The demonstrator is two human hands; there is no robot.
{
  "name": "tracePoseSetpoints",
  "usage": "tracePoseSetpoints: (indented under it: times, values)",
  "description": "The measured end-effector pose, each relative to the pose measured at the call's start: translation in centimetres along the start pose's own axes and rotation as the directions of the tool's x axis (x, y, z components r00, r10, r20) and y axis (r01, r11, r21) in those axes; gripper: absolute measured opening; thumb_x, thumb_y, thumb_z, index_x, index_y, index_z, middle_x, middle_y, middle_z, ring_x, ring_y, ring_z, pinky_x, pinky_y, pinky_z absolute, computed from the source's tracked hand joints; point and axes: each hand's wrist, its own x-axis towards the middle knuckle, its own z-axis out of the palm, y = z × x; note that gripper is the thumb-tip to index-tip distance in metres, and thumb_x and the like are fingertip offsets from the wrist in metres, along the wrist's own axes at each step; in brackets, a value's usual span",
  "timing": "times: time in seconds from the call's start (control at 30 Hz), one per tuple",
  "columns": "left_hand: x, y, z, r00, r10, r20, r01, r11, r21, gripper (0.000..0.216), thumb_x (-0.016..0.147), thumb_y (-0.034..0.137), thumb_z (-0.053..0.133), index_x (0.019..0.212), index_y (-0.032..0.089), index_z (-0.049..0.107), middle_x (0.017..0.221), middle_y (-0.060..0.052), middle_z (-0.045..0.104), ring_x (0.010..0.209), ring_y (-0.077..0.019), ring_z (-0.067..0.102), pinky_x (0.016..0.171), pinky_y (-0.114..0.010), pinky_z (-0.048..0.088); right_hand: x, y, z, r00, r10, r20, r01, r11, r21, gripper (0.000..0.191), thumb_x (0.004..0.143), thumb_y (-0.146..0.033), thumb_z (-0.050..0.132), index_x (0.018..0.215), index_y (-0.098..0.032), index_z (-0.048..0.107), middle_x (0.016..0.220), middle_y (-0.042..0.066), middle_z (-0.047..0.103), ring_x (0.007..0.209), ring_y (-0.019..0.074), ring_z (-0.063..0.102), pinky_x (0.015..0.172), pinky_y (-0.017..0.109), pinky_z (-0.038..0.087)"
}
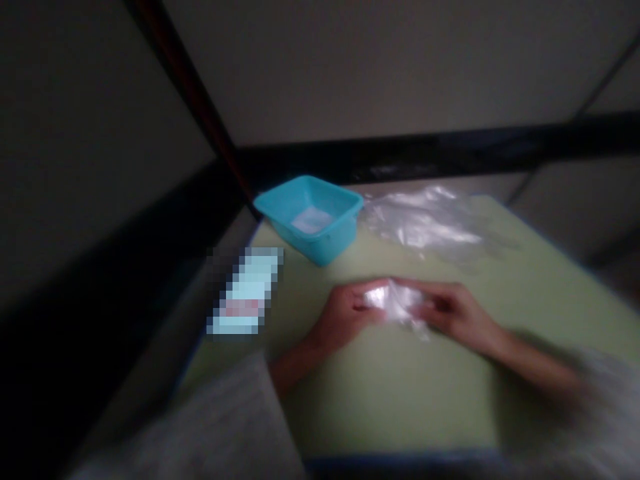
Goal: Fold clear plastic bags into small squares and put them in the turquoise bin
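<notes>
A small piece of clear plastic wrapping [397, 300], shiny and crumpled, is held between both hands above the middle of the table. My left hand [347, 312] is closed on its left end, thumb in front and fingers behind. On the right end my right hand [453, 310] grips it in a similar pinch. A loose corner of the plastic hangs down near the right fingertips. Blur hides whether anything is inside the wrapping.
A turquoise plastic basin [333, 245] stands at the back left, with a whitish flat item [313, 220] inside. Beside it lies a heap of clear plastic bags [430, 223]. A pixelated pale rectangle [247, 290] is at the left edge of the yellow-green table [395, 400]. Walls rise behind.
</notes>
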Motion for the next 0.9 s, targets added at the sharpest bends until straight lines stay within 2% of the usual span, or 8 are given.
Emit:
tracePoseSetpoints:
  times: [0.13,0.23,0.47,0.63,0.7,0.77,0.83,0.9]
  values:
    - [0.0,0.1,0.1,1.000,0.013,-0.003,-0.013,1.000,-0.008,0.058,0.063,0.013,0.070,0.121,0.014,0.061,0.071,-0.002,0.071,0.056,-0.0111,0.059,0.051,-0.018,0.043,-0.1,0.1,0.2,0.999,0.033,-0.016,-0.033,0.999,0.012,0.046,0.077,-0.030,0.064,0.122,-0.022,0.062,0.074,0.001,0.063,0.050,0.0078,0.037,0.041,0.019,0.032]
    - [-0.1,0.3,0.2,0.999,0.043,0.007,-0.043,0.998,-0.046,0.059,0.064,0.013,0.068,0.122,0.014,0.060,0.064,0.000,0.068,0.051,-0.0083,0.054,0.047,-0.016,0.041,-0.2,0.2,0.4,0.998,0.047,-0.038,-0.046,0.999,0.027,0.045,0.077,-0.030,0.065,0.121,-0.023,0.062,0.077,0.002,0.064,0.052,0.0090,0.038,0.041,0.020,0.030]
    - [-0.2,0.6,0.2,1.000,0.012,-0.004,-0.013,0.999,-0.051,0.066,0.065,0.017,0.070,0.128,0.012,0.053,0.061,-0.001,0.067,0.047,-0.0094,0.056,0.043,-0.017,0.042,-0.1,0.2,0.4,0.999,0.037,-0.037,-0.037,0.999,0.017,0.047,0.076,-0.029,0.064,0.122,-0.022,0.062,0.075,0.003,0.062,0.051,0.0088,0.033,0.040,0.021,0.027]
    - [0.0,0.2,-0.1,1.000,-0.026,-0.007,0.026,0.999,-0.023,0.070,0.065,0.019,0.071,0.131,0.010,0.050,0.053,0.001,0.064,0.042,-0.0088,0.054,0.040,-0.016,0.041,-0.2,0.0,0.5,0.996,0.071,-0.051,-0.071,0.997,-0.001,0.049,0.075,-0.030,0.064,0.124,-0.021,0.061,0.060,-0.002,0.050,0.048,0.0083,0.028,0.040,0.021,0.024]
    - [0.0,0.3,-0.2,0.999,-0.036,-0.016,0.036,0.999,-0.007,0.072,0.064,0.018,0.072,0.132,0.010,0.049,0.055,0.000,0.065,0.041,-0.0085,0.053,0.039,-0.016,0.040,-0.2,-0.2,0.5,0.994,0.086,-0.065,-0.086,0.996,-0.002,0.049,0.076,-0.031,0.063,0.123,-0.020,0.061,0.055,-0.004,0.043,0.048,0.0084,0.028,0.040,0.020,0.024]
    - [0.0,0.5,-0.3,0.998,-0.007,-0.068,0.007,1.000,-0.007,0.074,0.062,0.018,0.073,0.132,0.014,0.049,0.075,-0.004,0.071,0.041,-0.0067,0.052,0.037,-0.016,0.040,-0.2,-0.3,0.4,0.991,0.102,-0.084,-0.103,0.995,-0.001,0.050,0.076,-0.031,0.062,0.124,-0.018,0.060,0.053,-0.005,0.039,0.047,0.0083,0.028,0.040,0.020,0.024]
    - [0.1,0.8,-0.5,0.982,0.050,-0.183,-0.054,0.998,-0.017,0.069,0.061,0.019,0.073,0.127,0.017,0.053,0.098,-0.006,0.070,0.041,-0.0042,0.050,0.034,-0.016,0.038,-0.1,-0.3,0.4,0.989,0.114,-0.098,-0.115,0.993,-0.005,0.052,0.076,-0.033,0.061,0.126,-0.017,0.058,0.053,-0.005,0.037,0.046,0.0081,0.027,0.040,0.020,0.023]
    - [0.4,0.8,-0.9,0.935,0.106,-0.339,-0.123,0.992,-0.029,0.055,0.062,0.022,0.073,0.115,0.017,0.058,0.099,-0.005,0.067,0.041,-0.0026,0.047,0.032,-0.015,0.034,-0.1,-0.1,0.3,0.987,0.116,-0.110,-0.118,0.993,-0.011,0.053,0.077,-0.034,0.060,0.127,-0.016,0.057,0.053,-0.005,0.036,0.047,0.0085,0.026,0.041,0.021,0.023]
